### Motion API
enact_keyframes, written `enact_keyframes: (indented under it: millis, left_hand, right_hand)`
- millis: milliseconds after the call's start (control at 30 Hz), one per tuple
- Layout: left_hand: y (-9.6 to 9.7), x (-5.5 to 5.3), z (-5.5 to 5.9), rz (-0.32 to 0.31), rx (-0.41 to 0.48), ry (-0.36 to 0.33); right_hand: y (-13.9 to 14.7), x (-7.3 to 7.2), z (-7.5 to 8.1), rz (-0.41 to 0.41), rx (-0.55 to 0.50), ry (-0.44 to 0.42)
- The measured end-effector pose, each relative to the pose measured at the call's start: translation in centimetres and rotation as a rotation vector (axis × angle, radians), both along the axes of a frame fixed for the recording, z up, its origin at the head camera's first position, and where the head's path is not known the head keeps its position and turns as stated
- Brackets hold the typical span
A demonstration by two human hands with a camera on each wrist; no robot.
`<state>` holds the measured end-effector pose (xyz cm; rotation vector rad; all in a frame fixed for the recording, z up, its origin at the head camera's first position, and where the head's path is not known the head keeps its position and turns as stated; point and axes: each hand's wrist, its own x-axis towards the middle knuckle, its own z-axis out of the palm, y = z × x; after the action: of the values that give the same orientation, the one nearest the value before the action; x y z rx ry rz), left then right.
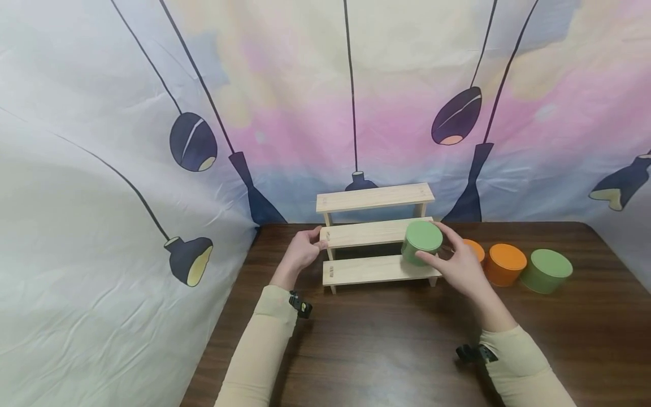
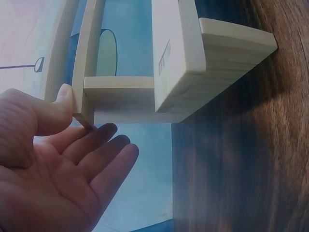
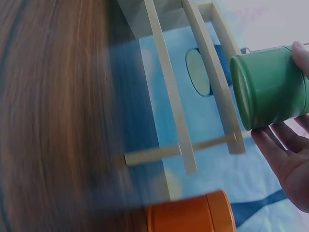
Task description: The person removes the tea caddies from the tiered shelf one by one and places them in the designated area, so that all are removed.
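A three-tier wooden step shelf (image 1: 363, 233) stands at the back of the table. My left hand (image 1: 302, 250) pinches the left end of its middle board; in the left wrist view the thumb lies on one face of the board (image 2: 79, 58), with the other fingers spread at its far side. From the right, my right hand (image 1: 464, 268) grips a round green tin (image 1: 424, 234) between thumb and fingers. The tin is over the right part of the shelf, overlapping the lower and middle boards in the head view. In the right wrist view, the tin's base (image 3: 243, 94) shows beside the boards.
Right of the shelf, two orange tins (image 1: 507, 257) and another green tin (image 1: 548, 270) stand in a row on the dark wood table (image 1: 376, 350). One orange tin is partly behind my right hand. A cloth printed with lamps (image 1: 305, 85) hangs behind and to the left.
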<state>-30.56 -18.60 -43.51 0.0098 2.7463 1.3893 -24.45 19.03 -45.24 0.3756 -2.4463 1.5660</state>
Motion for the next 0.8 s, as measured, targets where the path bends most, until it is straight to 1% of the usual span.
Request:
enact_keyframes:
  millis: [100,167,300,433,533,667,733,800]
  left_hand:
    - [-0.1,0.1,0.0,-0.001,0.003,0.000]
    - [-0.1,0.2,-0.1,-0.002,0.005,0.001]
    - [-0.1,0.1,-0.1,-0.001,0.005,0.007]
    - [-0.1,0.1,-0.1,-0.001,0.004,0.010]
    - [-0.1,0.2,0.0,-0.001,0.003,0.009]
    - [0.0,0.2,0.0,-0.005,-0.002,0.010]
    - [0.0,0.2,0.0,-0.007,-0.004,0.010]
    - [-0.1,0.1,0.0,-0.003,-0.004,0.007]
  right_hand:
    - [1.3,0.9,0.0,-0.034,0.037,0.023]
    - [2.2,1.4,0.0,-0.046,0.044,0.026]
    - [4.1,2.5,0.2,-0.058,0.050,-0.003]
    - [6.0,3.5,0.4,-0.123,0.062,-0.019]
    - [7.4,4.1,0.4,-0.182,0.028,-0.009]
    - [9.4,4.7,0.4,-0.222,-0.035,0.006]
    - [10.3,4.9,0.4,-0.248,-0.042,0.007]
    - [11.0,5.1,0.3,-0.281,-0.026,0.009]
